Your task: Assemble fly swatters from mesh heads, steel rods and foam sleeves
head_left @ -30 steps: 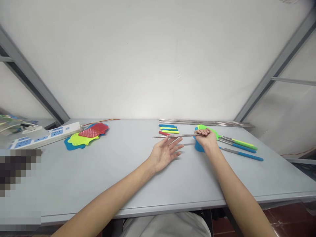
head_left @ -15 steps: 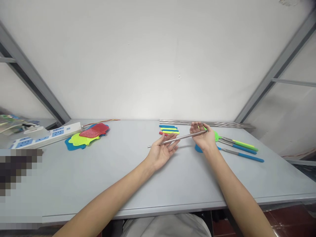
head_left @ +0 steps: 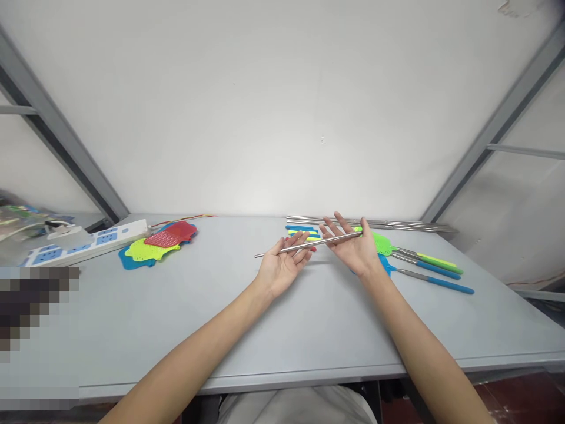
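Note:
A thin silver metal rod [head_left: 315, 242] lies slanted across both my upturned hands, above the table. My left hand [head_left: 282, 268] carries its left part, with the thumb over the rod and the fingers stretched beneath; the tip sticks out to the left. In my right hand [head_left: 353, 253] the other end lies across the palm beside the thumb, fingers spread. Behind my hands are several short coloured sleeves [head_left: 300, 228], partly hidden. To the right lie fly swatters, with a green head [head_left: 382, 243] and a blue handle [head_left: 450, 285] showing.
Several long metal rods [head_left: 410, 225] lie along the wall. At left is a pile of swatter heads, with a red one [head_left: 172, 234] over a yellow one [head_left: 143, 250]. A white power strip [head_left: 119, 238] lies farther left. The table's front edge [head_left: 309, 377] runs before me.
My hands and the rod have shifted slightly left. The fingers of my right hand have spread wider, and its hand now covers less of the green swatter head.

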The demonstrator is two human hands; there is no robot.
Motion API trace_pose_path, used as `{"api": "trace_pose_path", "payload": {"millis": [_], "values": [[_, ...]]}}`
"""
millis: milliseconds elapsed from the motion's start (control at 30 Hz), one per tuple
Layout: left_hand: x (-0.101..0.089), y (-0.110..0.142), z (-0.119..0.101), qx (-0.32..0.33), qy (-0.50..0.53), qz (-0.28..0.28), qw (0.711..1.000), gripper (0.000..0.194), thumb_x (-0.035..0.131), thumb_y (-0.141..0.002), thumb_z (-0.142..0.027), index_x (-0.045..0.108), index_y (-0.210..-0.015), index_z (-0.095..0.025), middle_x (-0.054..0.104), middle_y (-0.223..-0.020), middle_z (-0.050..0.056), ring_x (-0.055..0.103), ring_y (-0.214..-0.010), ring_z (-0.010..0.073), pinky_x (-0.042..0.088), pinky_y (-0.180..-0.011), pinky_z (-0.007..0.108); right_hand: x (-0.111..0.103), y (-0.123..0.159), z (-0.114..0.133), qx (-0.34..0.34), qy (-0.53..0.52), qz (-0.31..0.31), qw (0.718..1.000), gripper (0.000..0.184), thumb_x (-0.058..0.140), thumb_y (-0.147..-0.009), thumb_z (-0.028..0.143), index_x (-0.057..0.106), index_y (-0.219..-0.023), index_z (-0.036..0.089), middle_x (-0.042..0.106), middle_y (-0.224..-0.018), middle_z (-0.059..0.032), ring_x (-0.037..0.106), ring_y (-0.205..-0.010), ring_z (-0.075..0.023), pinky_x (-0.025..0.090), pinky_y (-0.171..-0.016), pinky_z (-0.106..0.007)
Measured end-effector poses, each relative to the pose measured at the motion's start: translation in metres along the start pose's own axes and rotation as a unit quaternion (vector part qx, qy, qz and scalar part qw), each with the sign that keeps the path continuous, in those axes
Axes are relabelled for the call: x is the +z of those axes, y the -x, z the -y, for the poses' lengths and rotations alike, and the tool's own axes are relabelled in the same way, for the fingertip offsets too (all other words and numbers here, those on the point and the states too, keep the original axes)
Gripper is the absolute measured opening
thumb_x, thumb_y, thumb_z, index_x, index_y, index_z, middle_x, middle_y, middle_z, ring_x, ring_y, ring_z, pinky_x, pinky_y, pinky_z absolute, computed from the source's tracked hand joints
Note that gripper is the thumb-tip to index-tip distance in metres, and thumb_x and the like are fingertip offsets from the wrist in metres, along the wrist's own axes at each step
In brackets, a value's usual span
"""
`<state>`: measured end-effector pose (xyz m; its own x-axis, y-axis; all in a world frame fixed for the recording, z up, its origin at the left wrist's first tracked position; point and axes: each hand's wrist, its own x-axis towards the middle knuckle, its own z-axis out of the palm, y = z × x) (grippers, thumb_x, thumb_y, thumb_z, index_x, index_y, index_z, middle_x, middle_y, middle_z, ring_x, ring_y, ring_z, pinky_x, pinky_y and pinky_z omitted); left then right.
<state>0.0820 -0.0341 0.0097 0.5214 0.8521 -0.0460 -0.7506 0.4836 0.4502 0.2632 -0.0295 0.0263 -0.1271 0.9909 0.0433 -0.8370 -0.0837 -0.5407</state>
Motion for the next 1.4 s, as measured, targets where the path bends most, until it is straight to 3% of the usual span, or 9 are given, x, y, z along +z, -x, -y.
{"api": "trace_pose_path", "payload": {"millis": [267,500,933,1200,1400], "values": [[0.001,0.0,-0.002,0.005,0.004,0.007,1.0,0.032,0.035,-0.084,-0.027,0.055,-0.104,-0.011,0.056,-0.112,0.009,0.052,-0.101,0.0225,0.041,-0.088,0.034,0.003,0.002,-0.002,-0.015,0.007,0.027,0.999,0.061,0.035,-0.069,0.065,0.052,-0.107,0.021,0.046,-0.123,-0.0069,0.044,-0.109,-0.0259,0.041,-0.086,-0.036],[0.003,0.0,-0.005,0.018,0.001,0.0,1.0,0.035,0.031,-0.086,-0.029,0.052,-0.109,-0.013,0.055,-0.114,0.007,0.051,-0.104,0.02,0.041,-0.089,0.033,0.006,0.002,-0.005,0.026,0.041,0.033,0.998,0.041,0.042,-0.076,0.049,0.055,-0.101,0.02,0.054,-0.114,-0.0056,0.051,-0.102,-0.0209,0.041,-0.085,-0.034],[0.011,0.005,-0.01,0.033,-0.091,0.01,0.995,0.041,0.03,-0.083,-0.037,0.054,-0.107,-0.013,0.052,-0.118,0.01,0.05,-0.105,0.0228,0.041,-0.086,0.036,0.014,0.007,-0.023,0.05,0.116,0.055,0.991,0.038,0.035,-0.081,0.041,0.061,-0.093,0.016,0.06,-0.105,-0.0059,0.052,-0.099,-0.0177,0.04,-0.085,-0.033],[0.006,0.0,-0.014,0.13,-0.226,-0.052,0.964,0.04,0.034,-0.081,-0.041,0.062,-0.092,-0.015,0.061,-0.103,0.008,0.058,-0.084,0.0197,0.044,-0.066,0.026,0.015,0.01,-0.025,0.075,0.156,0.065,0.983,0.039,0.035,-0.082,0.041,0.06,-0.097,0.016,0.056,-0.112,-0.0078,0.052,-0.099,-0.02,0.038,-0.086,-0.036],[0.01,0.003,-0.014,0.187,-0.287,-0.064,0.937,0.04,0.033,-0.082,-0.04,0.064,-0.086,-0.015,0.062,-0.098,0.006,0.053,-0.09,0.0179,0.04,-0.065,0.022,0.021,0.014,-0.029,0.134,0.153,0.09,0.975,0.045,0.033,-0.081,0.046,0.055,-0.105,0.014,0.058,-0.107,-0.0116,0.051,-0.101,-0.0219,0.036,-0.086,-0.039]]}}
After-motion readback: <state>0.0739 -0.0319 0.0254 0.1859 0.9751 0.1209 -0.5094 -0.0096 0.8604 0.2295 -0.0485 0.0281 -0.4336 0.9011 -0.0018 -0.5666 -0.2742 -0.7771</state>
